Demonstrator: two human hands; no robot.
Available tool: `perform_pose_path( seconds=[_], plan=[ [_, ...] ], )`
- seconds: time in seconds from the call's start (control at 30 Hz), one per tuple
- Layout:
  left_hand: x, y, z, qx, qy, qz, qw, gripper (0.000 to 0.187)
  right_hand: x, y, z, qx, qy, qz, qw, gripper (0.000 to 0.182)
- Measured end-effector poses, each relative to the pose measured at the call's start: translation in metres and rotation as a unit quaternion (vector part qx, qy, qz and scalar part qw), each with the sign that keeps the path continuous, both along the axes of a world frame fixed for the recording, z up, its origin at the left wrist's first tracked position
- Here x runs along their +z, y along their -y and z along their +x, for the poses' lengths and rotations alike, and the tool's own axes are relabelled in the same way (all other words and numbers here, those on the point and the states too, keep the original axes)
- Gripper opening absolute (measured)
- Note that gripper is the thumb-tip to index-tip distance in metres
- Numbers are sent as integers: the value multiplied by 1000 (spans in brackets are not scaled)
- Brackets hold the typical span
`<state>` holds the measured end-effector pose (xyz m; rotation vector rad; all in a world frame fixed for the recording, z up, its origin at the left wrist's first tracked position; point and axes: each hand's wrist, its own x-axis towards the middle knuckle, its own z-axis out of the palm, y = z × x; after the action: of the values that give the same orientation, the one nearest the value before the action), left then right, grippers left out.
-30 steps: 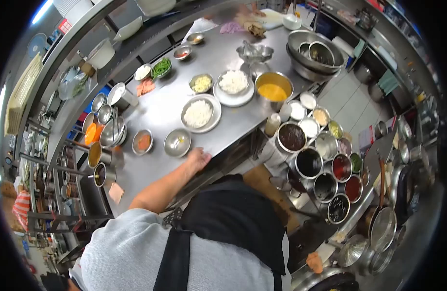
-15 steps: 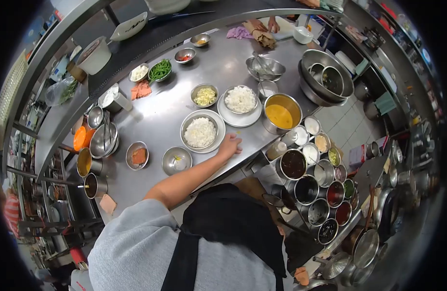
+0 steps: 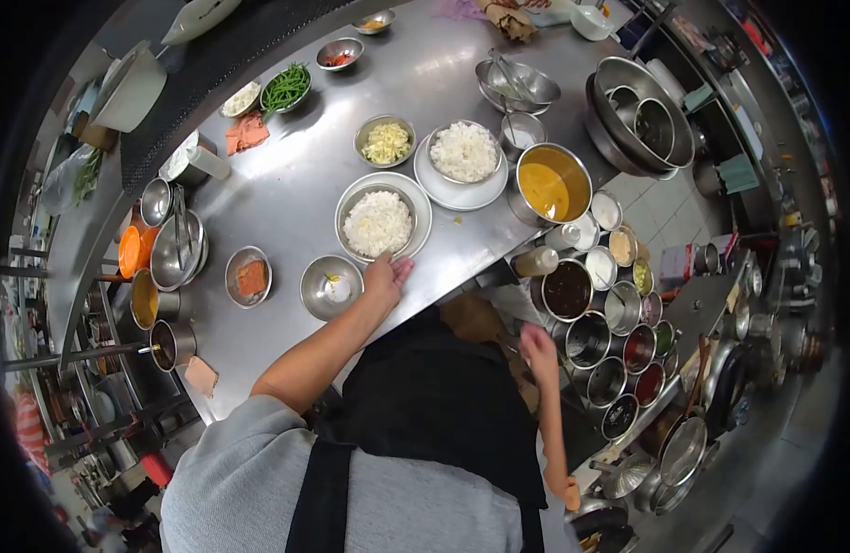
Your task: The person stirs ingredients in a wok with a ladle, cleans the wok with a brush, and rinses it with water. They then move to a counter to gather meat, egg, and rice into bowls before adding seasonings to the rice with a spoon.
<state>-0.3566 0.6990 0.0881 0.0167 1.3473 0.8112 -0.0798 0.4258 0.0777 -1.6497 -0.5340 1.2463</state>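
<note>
My left hand is at the near edge of a white plate, its fingers partly spread, fingertips right at the rim. On that plate sits a metal bowl of white rice. Just left of my wrist stands a small metal bowl with a little white and yellow food in it. My right hand, smeared by motion, hangs over the gap beside the sauce pots, close to a dark sauce pot; what it holds, if anything, I cannot tell.
A second rice bowl, chopped yellow food and a pot of orange liquid stand beyond. Further left are green beans and a bowl with an orange-pink block. Large stacked bowls occupy the right corner.
My left hand has moved left, from the steel table right of the rice plate to the plate's near edge. My right hand has come into view by the sauce pots. The camera view has shifted.
</note>
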Motion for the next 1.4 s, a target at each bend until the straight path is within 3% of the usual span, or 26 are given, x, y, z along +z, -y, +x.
perform_pose_path(
  seconds=[0.03,0.07,0.1,0.13,0.17,0.23,0.3,0.4,0.53,0.6,0.63,0.7,0.77,0.8,0.93,1.03,1.13,1.2,1.23,1.3,1.33,1.4],
  plan=[
    [-4,-3,0,16,-7,25,1000,24,27,-45,-6,52,59,-7,997,31],
    [-1,-5,-1,39,-2,23,999,28,18,-82,-6,121,203,104,966,38],
    [0,-7,-2,42,-4,21,999,28,37,-125,-6,223,304,113,919,48],
    [-2,-9,-3,57,-12,43,997,28,59,-164,-18,248,260,52,932,55],
    [-2,-10,-4,71,-20,65,995,29,39,-195,-22,270,401,116,868,56],
    [8,-11,-6,86,-25,57,994,30,30,-249,-31,289,420,132,850,60],
    [7,-8,-9,72,-36,95,992,32,11,-275,-37,318,536,94,777,62],
    [4,3,-21,45,-42,112,992,36,15,-286,-45,301,493,25,816,60],
    [14,21,-31,-7,-76,149,986,34,10,-270,-45,273,491,24,827,56],
    [12,23,-31,-13,-94,143,985,35,6,-264,-39,285,462,65,837,60],
    [10,28,-31,-19,-102,171,980,35,3,-256,-40,265,506,124,811,62],
    [25,37,-26,1,-88,175,981,37,36,-225,-56,204,511,124,826,61],
    [63,46,-14,-6,-80,169,982,31,77,-180,-69,180,404,110,890,56],
    [90,52,-5,-21,-66,171,983,30,69,-149,-67,184,372,140,899,51],
    [145,81,45,-87,11,199,976,33,127,-51,-58,181,162,15,970,34],
    [168,100,90,-133,60,190,971,29,170,-27,-38,94,125,79,984,30],
    [191,125,113,-204,78,176,960,28,185,-17,-5,14,-4,147,989,28],
    [208,153,122,-210,69,166,961,27,160,-10,43,-114,39,208,971,29],
    [215,168,125,-205,60,166,963,27,142,-3,74,-203,-12,212,956,30],
    [228,191,131,-182,36,161,970,23,108,16,141,-344,-69,109,930,32],
    [237,205,138,-174,20,172,969,23,87,24,174,-344,-19,76,936,33],
    [238,228,133,-171,-6,175,969,31,53,37,220,-246,44,-11,968,56]
  ],
)
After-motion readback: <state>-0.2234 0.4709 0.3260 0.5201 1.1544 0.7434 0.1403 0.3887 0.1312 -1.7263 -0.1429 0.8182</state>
